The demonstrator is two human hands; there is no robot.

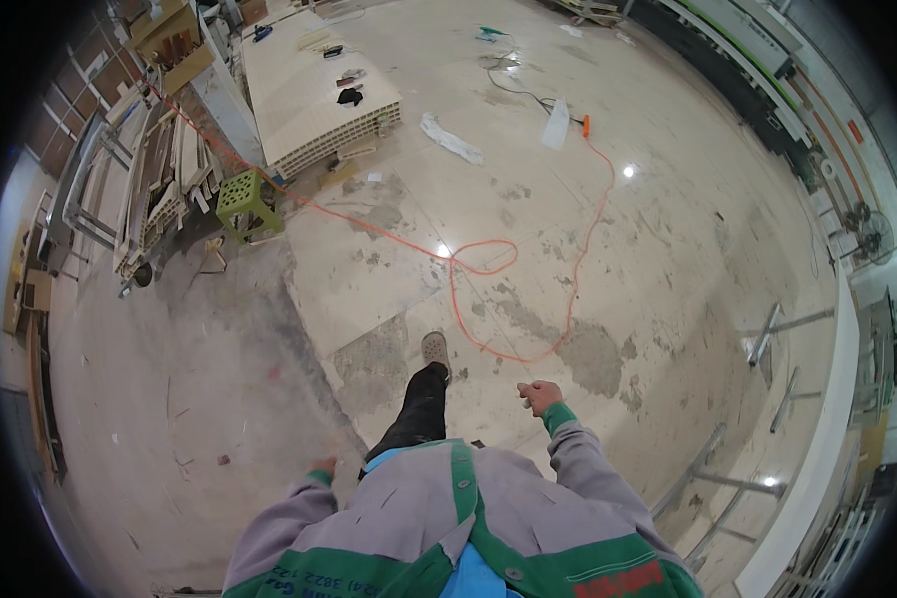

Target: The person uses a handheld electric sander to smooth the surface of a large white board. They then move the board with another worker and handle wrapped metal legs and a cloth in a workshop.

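Observation:
My right hand hangs in front of me at the right, its fingers curled closed. Something small and pale may show at the fingertips, but I cannot make it out. Low at the left, my left hand shows only in part past the green cuff, and its fingers are smeared or hidden. Neither hand touches anything around it. An orange cord lies looped on the floor ahead, beyond the right hand. One foot in a grey-brown clog is stepped forward near the cord's loop.
A stack of hollow cream panels with small tools on top stands far left. Beside it are a green plastic stool and a rack of long offcuts. Metal frame legs stand at the right; a long machine runs along the far right.

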